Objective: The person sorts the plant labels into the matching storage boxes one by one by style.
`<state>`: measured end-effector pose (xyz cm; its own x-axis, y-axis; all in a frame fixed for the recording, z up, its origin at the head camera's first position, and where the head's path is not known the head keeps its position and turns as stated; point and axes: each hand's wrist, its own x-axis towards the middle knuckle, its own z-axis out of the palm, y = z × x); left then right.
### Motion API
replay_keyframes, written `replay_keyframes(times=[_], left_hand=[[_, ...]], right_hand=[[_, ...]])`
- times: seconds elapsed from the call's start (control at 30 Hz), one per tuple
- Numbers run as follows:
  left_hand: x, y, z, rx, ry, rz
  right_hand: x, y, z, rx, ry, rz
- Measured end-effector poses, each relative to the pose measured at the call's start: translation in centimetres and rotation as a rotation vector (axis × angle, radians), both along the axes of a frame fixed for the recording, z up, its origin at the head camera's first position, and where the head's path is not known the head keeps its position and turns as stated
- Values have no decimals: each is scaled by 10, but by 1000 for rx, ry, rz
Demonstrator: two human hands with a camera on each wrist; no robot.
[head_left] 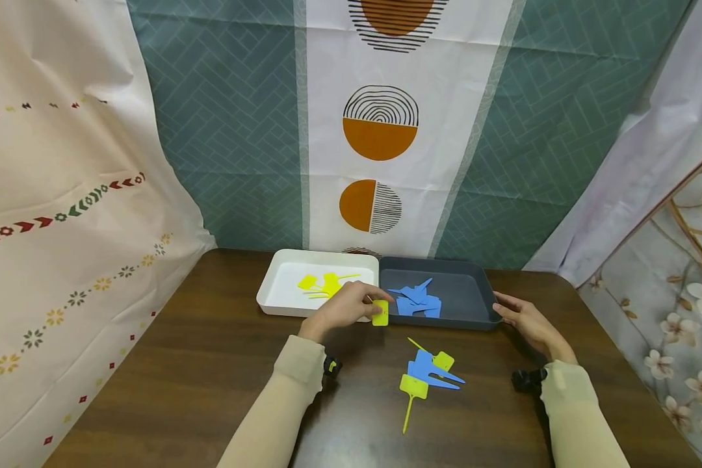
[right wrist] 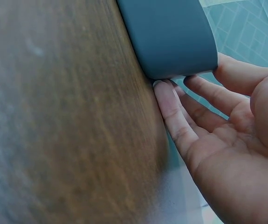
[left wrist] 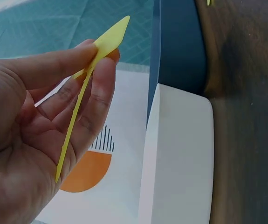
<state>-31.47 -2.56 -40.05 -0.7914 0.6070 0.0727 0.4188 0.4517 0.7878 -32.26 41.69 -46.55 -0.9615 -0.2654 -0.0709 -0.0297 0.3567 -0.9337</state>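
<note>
My left hand point(head_left: 346, 304) pinches a yellow plant label point(head_left: 380, 313) between thumb and fingers, over the near edge where the two trays meet. In the left wrist view, the label's thin stem point(left wrist: 72, 126) slants down across the palm. Several yellow plant labels point(head_left: 307, 282) lie in the white tray point(head_left: 281, 309), partly hidden by that hand. At the right end of the dark grey tray point(head_left: 468, 286), my right hand point(head_left: 529, 320) touches the outer wall with extended fingers point(right wrist: 173, 114). Blue plant labels point(head_left: 421, 305) are heaped in the dark tray.
On the brown table point(head_left: 210, 377), in front of the dark tray, blue forked labels point(head_left: 427, 369) overlap yellow labels point(head_left: 414, 387). A patterned curtain point(head_left: 380, 227) hangs behind the trays. Cloths hang at both sides. Each wrist wears a small black camera point(head_left: 526, 380).
</note>
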Motion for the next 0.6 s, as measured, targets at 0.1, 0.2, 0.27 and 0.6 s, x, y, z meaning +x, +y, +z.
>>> replay_keyframes(times=[0.1,0.2,0.27,0.6], left_hand=[[-1,-4,1,11,15,14],[-3,-4,1,22,20,23],[-4,-5,2,24,23,30],[-14,-12,9,14,46,46]], right_hand=[[-1,-1,1,5,1,2],[-1,1,3,7,3,-2],[-1,2,3,9,5,-6],[-2,1,0,-2,4,-4]])
